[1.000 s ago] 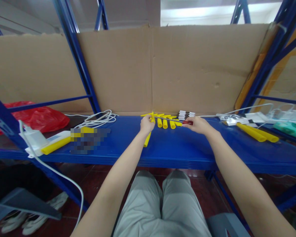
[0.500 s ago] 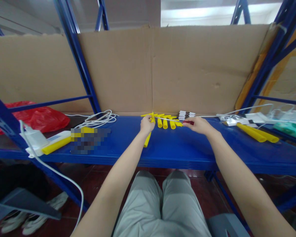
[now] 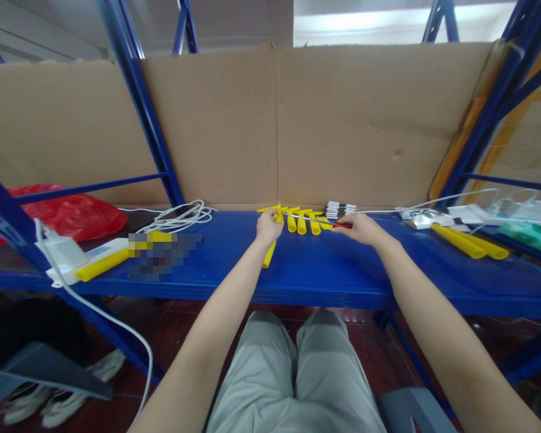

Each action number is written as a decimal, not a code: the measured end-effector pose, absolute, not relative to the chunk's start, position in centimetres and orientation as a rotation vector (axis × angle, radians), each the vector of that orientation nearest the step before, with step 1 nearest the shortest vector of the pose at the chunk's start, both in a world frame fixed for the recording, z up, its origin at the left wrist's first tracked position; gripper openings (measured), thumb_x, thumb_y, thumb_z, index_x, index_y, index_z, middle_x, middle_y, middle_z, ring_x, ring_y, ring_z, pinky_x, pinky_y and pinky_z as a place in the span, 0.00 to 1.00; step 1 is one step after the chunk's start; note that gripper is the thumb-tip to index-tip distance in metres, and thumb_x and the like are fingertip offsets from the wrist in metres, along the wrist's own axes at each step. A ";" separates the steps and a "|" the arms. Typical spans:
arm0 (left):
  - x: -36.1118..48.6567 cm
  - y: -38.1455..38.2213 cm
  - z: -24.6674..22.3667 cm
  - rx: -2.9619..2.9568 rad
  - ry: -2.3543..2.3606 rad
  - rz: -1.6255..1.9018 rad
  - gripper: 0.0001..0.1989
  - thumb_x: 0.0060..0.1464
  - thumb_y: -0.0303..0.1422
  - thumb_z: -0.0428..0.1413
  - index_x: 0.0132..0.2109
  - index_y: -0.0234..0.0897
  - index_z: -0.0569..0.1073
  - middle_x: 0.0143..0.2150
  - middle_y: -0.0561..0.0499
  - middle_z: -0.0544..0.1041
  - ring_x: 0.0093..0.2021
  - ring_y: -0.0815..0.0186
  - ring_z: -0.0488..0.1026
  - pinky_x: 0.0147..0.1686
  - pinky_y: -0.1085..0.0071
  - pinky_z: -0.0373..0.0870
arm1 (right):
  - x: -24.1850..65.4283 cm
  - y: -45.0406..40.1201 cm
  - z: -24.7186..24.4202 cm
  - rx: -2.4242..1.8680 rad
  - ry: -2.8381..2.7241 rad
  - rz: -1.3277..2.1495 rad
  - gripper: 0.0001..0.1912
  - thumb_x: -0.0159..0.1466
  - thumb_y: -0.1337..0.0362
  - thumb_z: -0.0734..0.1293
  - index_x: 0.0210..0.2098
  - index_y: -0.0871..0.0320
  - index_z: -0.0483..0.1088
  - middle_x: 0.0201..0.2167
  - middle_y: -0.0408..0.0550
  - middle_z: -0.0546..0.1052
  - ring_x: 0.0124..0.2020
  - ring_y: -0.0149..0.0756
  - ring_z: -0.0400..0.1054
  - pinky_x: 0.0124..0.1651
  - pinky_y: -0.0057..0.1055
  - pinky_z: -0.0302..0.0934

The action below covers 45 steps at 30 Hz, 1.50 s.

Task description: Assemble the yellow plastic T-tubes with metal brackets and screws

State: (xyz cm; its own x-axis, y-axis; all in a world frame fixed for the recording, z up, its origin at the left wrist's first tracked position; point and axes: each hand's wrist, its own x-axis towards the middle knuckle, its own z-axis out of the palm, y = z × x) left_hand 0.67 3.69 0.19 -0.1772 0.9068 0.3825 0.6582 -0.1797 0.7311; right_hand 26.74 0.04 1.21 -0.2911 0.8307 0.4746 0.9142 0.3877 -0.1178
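My left hand [image 3: 269, 227] is closed around a yellow plastic tube piece [image 3: 269, 255] with a cross-shaped top, held upright at the back of the blue bench. In my right hand [image 3: 360, 228] is a screwdriver [image 3: 342, 225] with a red handle. Its long thin metal shaft points left and reaches to the top of the yellow piece. Where the tip meets the piece is too small to make out. Several more yellow tube pieces [image 3: 302, 224] lie in a row behind and below the shaft, between my hands.
A stack of small white-and-black parts [image 3: 340, 209] stands by the cardboard wall [image 3: 365, 120]. White cable [image 3: 180, 218] is coiled at left, near a power strip [image 3: 103, 252] and red bag [image 3: 72, 213]. Two yellow tubes [image 3: 471, 242] and adapters lie at right. Blue posts [image 3: 148, 108] frame the bench.
The screwdriver handle has shifted very slightly in my right hand, showing a little differently. My left hand stays in place with the yellow piece.
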 end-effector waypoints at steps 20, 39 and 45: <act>0.9 3.6 0.2 1.775 1.787 1.283 0.21 0.46 0.18 0.57 0.49 0.35 0.72 0.47 0.43 0.79 0.47 0.61 0.76 0.43 0.71 0.70 | 26.3 -0.3 1.3 -1.586 -2.124 -0.435 0.11 0.60 0.57 0.65 0.40 0.52 0.74 0.35 0.48 0.81 0.34 0.41 0.73 0.29 0.29 0.55; 1.0 3.3 0.3 1.764 1.791 1.296 0.23 0.45 0.18 0.58 0.50 0.34 0.72 0.47 0.43 0.79 0.47 0.60 0.76 0.43 0.70 0.71 | 26.7 0.3 0.8 -1.635 -2.124 -0.314 0.12 0.58 0.57 0.67 0.41 0.53 0.68 0.34 0.48 0.79 0.32 0.39 0.71 0.28 0.27 0.54; 1.0 3.4 0.2 1.784 1.788 1.309 0.21 0.46 0.18 0.57 0.48 0.34 0.72 0.46 0.43 0.79 0.46 0.60 0.76 0.43 0.70 0.71 | 26.8 0.4 0.8 -1.526 -2.101 -0.356 0.05 0.58 0.61 0.66 0.32 0.54 0.66 0.29 0.48 0.77 0.29 0.37 0.69 0.28 0.27 0.51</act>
